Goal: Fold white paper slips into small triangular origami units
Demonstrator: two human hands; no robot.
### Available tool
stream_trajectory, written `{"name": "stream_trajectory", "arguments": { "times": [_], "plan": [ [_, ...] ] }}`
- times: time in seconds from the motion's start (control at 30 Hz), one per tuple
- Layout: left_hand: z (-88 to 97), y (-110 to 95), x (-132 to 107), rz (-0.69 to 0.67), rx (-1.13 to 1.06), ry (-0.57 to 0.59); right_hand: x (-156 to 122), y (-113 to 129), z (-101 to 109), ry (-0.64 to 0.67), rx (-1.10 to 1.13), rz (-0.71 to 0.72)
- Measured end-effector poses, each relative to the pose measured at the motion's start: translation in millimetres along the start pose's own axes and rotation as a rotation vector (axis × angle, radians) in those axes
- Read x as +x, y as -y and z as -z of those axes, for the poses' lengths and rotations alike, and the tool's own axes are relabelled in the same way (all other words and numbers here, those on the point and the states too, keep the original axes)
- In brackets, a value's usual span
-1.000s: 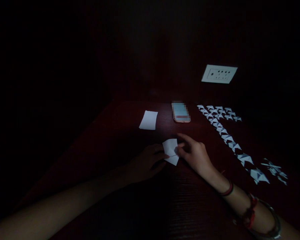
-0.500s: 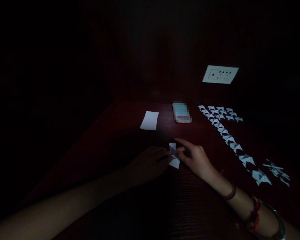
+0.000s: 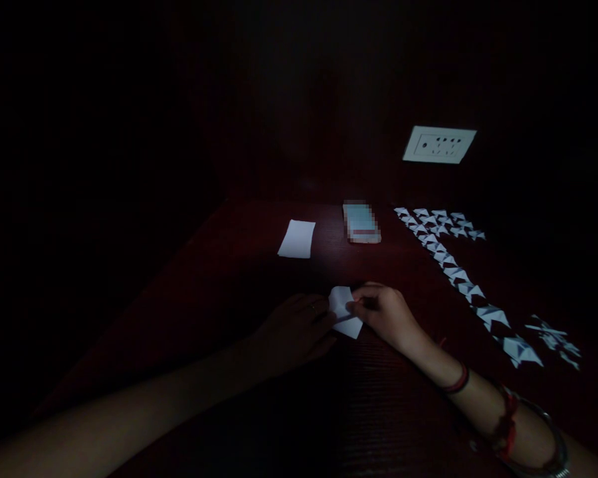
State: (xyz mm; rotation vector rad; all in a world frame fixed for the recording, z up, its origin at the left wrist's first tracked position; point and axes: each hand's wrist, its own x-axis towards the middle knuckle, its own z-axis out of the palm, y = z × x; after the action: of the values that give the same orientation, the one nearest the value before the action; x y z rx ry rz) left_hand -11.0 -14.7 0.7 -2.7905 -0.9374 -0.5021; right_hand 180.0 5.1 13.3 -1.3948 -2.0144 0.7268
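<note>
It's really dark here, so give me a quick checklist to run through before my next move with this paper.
1. Right hand pinching the small paper: ok, at its right side.
2. Left hand gripping firmly: cannot tell; it is at the small paper's left edge.
3. Light on the left hand: not ok, deep shadow.
4. Small paper's edges aligned: cannot tell, too dim.
5. Folded pieces clear of the right hand: ok, off to its right.
6. Flat white paper clear of both hands: ok, lying beyond them.
</note>
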Motion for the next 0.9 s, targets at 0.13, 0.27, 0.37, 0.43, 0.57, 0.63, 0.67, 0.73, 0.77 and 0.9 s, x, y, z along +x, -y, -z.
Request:
{"name": "stream_trajectory", "arguments": {
  "times": [0.13,0.27,0.37,0.43,0.57,0.63,0.67,0.73,0.77,0.9],
  "plan": [
    [0.0,-3,-1,0.053,-0.002,0.044,0,0,-1,0.000,-0.052,0.055],
    [4.1,-8,-2,0.102,-0.022,0.037,-2,2,-5,-0.013,-0.074,0.082],
    [8.8,-13,-2,0.124,0.015,0.008,-3,4,-8,-0.029,-0.093,0.098],
    [10.6,-17,-1,0.071,0.028,0.020,-3,4,-9,-0.051,-0.093,0.089],
    [8.9,-20,-1,-0.036,0.026,0.096,-2,1,-6,-0.059,-0.079,0.086],
    [6.4,-21,-2,0.013,0.024,0.093,-1,0,-2,-0.006,-0.068,0.103],
    [5.1,-21,-3,0.059,0.015,0.084,-1,0,-1,0.032,-0.065,0.116],
    [3.0,-23,-5,0.163,-0.020,0.062,-1,-1,2,0.097,-0.070,0.141],
    [2.2,-24,-7,0.203,-0.042,0.050,-1,-1,3,0.115,-0.077,0.149],
    [-1.2,-26,-12,0.271,-0.109,-0.022,0,-1,4,0.080,-0.110,0.098]
  ]
}}
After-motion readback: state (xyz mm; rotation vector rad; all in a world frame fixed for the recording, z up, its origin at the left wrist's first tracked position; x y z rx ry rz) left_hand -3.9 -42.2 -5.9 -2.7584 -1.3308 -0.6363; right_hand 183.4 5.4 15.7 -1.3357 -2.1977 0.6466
